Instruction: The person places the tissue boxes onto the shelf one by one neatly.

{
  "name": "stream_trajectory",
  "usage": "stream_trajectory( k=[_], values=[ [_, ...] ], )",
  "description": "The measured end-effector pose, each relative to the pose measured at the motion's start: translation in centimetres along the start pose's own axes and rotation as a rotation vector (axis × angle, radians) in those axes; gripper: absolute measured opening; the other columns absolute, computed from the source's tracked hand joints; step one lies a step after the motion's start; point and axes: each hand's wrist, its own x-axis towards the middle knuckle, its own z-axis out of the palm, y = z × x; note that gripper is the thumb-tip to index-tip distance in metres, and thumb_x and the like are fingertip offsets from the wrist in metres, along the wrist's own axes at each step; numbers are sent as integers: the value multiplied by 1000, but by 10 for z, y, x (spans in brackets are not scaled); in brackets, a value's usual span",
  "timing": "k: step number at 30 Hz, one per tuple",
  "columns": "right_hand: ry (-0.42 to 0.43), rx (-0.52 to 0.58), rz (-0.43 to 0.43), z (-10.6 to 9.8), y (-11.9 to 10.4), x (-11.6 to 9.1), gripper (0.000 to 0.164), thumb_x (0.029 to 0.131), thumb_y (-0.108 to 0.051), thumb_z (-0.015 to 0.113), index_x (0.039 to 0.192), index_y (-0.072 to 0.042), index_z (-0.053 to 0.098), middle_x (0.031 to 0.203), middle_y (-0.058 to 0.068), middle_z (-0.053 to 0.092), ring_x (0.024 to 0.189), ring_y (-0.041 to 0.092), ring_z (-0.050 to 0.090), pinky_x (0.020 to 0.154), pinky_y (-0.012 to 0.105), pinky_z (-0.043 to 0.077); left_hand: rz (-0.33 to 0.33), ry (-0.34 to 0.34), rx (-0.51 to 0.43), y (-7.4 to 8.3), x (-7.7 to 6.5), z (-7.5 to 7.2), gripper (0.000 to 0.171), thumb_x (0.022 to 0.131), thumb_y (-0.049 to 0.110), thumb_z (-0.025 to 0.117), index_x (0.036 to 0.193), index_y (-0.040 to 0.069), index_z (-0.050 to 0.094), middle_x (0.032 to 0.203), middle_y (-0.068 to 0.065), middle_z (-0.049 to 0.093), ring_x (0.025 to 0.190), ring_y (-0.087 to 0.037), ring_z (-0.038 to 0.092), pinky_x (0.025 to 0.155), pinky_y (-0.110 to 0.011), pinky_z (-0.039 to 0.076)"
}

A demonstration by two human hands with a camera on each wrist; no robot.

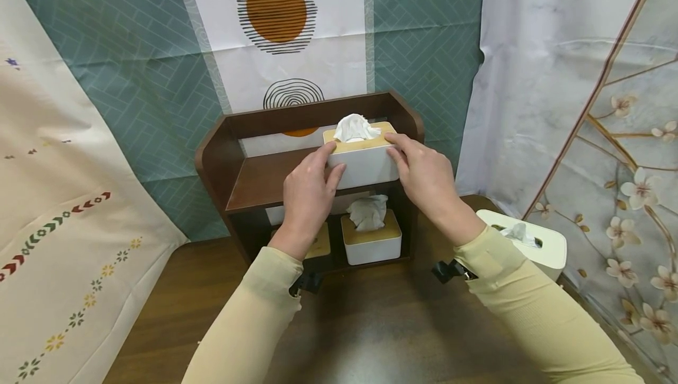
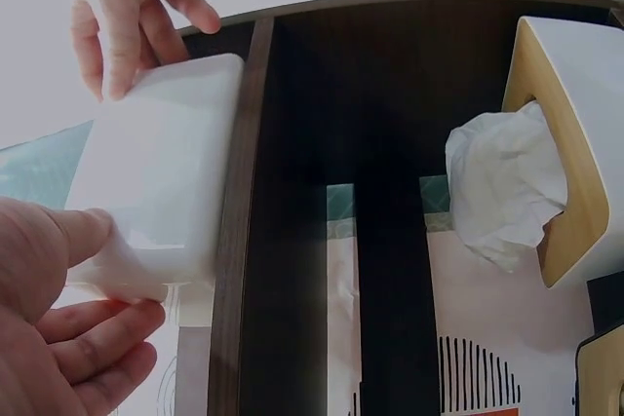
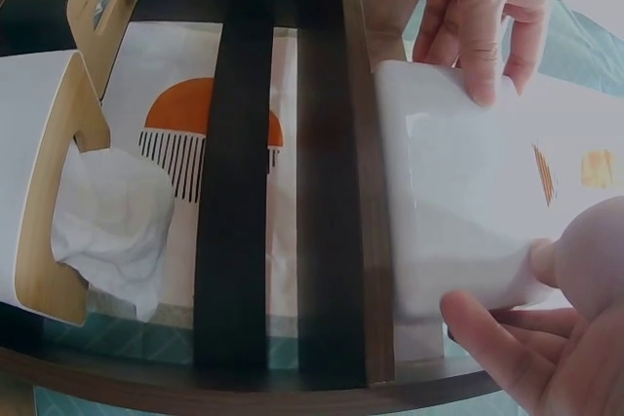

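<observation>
At the right side of the upper shelf is a white tissue box (image 1: 365, 167) with a wood-toned lid and a tissue tuft on top. My left hand (image 1: 309, 186) grips its left end, thumb on the front face and fingers at the lid's edge. My right hand (image 1: 428, 173) holds the right end the same way. Both wrist views show the box's glossy white front (image 2: 161, 158) between the two hands, at the edge of the shelf board (image 3: 366, 192). Whether its base rests fully on the board is hidden.
A dark brown two-tier shelf (image 1: 212, 163) stands on a wooden table (image 1: 365, 325). On its lower tier is another tissue box (image 1: 373, 250); a second wood-lidded one (image 1: 319, 245) is partly behind my left wrist. A white oval-topped tissue box (image 1: 551, 248) stands at the right.
</observation>
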Motion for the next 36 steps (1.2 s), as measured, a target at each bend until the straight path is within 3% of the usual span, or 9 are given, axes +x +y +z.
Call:
stream_trajectory(
  k=[18,25,28,31,36],
  values=[
    [-10,66,12,-3,-2,-6,45,115,-20,63,159,-11,60,151,17,67,124,43,71,100,63,57,-27,-21,-36,0,-4,-2,55,106,29,79,156,14,61,138,-12,74,109,-29,76,90,-50,63],
    [16,82,11,-7,-4,-16,53,111,-20,70,162,-12,57,147,17,70,123,37,73,98,60,58,-47,-25,-72,1,-14,-6,66,106,29,78,164,14,51,162,-12,57,141,-33,62,112,-57,54],
    [26,77,-5,-10,-4,-23,54,110,-21,71,161,-12,57,151,15,67,128,34,71,99,59,59,-40,-20,-71,4,-21,-8,67,106,29,79,165,14,50,167,-14,51,144,-36,60,113,-59,52],
    [49,49,-29,-13,-4,-31,53,110,-23,72,161,-13,58,154,12,66,129,33,70,92,58,61,-18,-7,-54,6,-28,-9,66,106,29,79,164,14,51,168,-16,50,142,-38,61,112,-59,53],
    [86,3,-78,-18,-3,-46,53,109,-23,73,159,-12,59,155,10,65,123,34,73,69,56,60,56,51,-27,9,-38,-10,63,105,27,80,161,10,56,166,-18,51,145,-38,58,115,-56,51]
  ],
)
